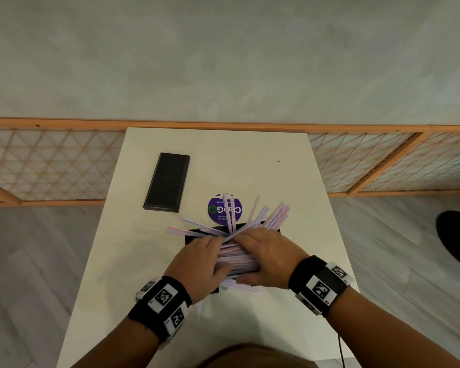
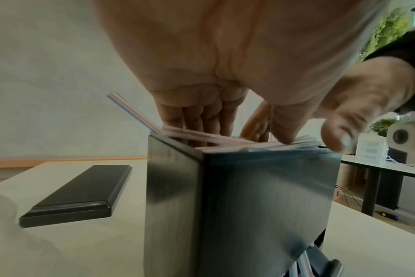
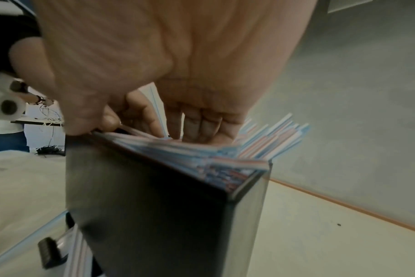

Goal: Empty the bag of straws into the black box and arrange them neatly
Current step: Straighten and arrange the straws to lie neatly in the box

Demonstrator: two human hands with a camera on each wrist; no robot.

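Note:
The black box (image 1: 194,235) stands on the white table (image 1: 316,235), packed with striped pink-and-blue straws (image 1: 274,213). Many straws fan out over its far end and some cross to the left. My left hand (image 1: 213,251) lies flat on the straws at the box's left, fingers reaching down among them (image 2: 213,121). Pressing on the pile from the right is my right hand (image 1: 252,243), its thumb at the box's near edge (image 3: 190,121). A few loose straws (image 1: 239,286) poke out at the box's near end. A purple round label (image 1: 225,209), seemingly on the clear bag, lies behind the box.
The box's black lid (image 1: 168,181) lies flat on the table to the far left. A wooden lattice screen (image 1: 51,160) runs behind the table. A black round object (image 1: 457,237) sits on the floor at the right.

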